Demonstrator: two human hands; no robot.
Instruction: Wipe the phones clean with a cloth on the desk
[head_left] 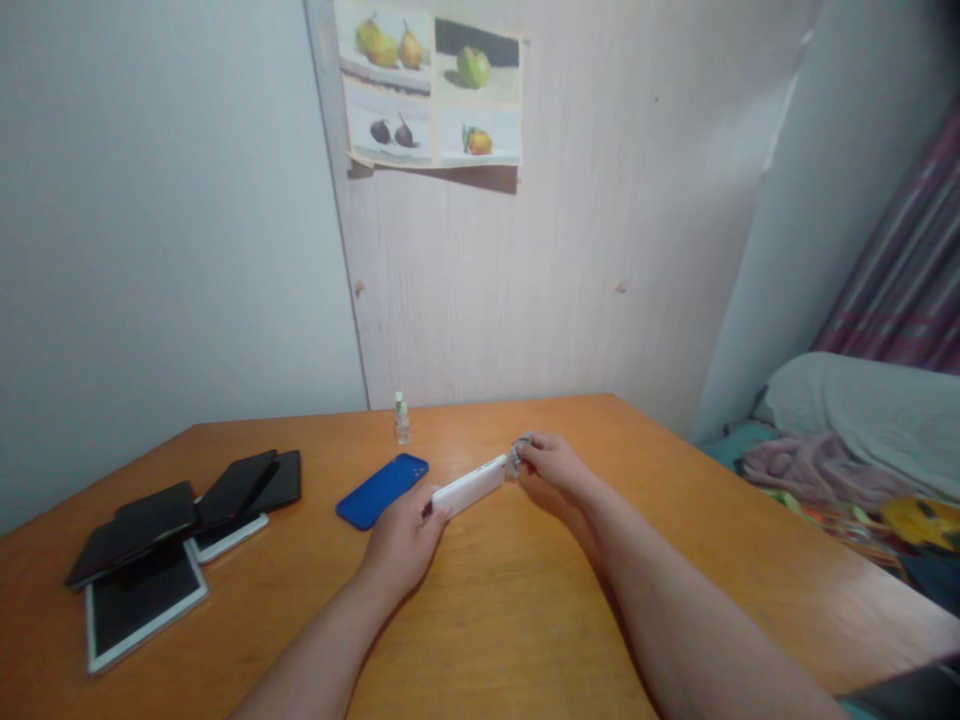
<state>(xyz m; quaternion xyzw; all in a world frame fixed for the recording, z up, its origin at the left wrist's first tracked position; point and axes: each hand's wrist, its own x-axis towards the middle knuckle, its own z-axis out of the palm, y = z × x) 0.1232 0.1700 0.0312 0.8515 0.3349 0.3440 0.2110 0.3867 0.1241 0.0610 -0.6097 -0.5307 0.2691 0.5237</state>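
Note:
My left hand (409,535) is closed round the near left end of a white phone (471,487), which is tilted so that its long edge faces me. A small crumpled grey cloth (514,457) is pinched in my right hand (553,462), against or very close to the phone's far right end. Just beyond my left hand lies a blue phone case (382,490), flat on the table, with a camera cutout at its far right corner. The phone's screen side is hidden from me.
A small clear spray bottle (403,420) stands near the table's (495,640) back edge. At the left lie a white-framed tablet (146,605) and several dark tablets or covers (154,520), partly overlapping. A bed with bedding (832,470) is at the right.

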